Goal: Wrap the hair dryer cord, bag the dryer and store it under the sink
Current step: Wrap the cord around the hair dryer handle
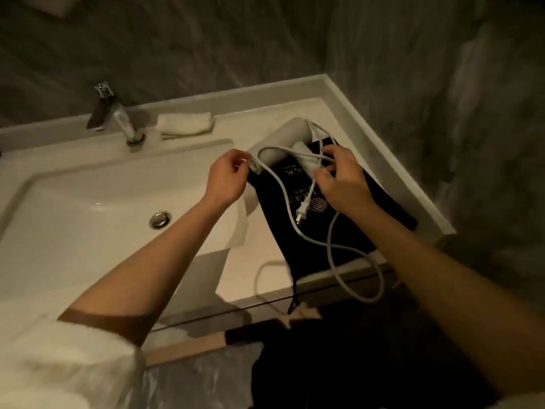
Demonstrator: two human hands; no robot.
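Item, cord-wrapping stage, barely begun: your left hand (pixel 228 180) pinched a bend of the cord (pixel 283 196) and your right hand (pixel 342 175) pinched crossing strands, with the plug (pixel 301 209) loose between your hands. The dryer (pixel 283 140) lay just beyond your hands on the unfilled black bag (pixel 333 231); bagging and storing remained. A cord loop hung over the counter edge (pixel 339 278) nearer you than your right hand; the basin (pixel 88 202) opened beside your left.

A bathroom: white sink (pixel 88 184), chrome faucet (pixel 113 113), folded towel (pixel 185 124), marbled wall tiles (pixel 413 84).
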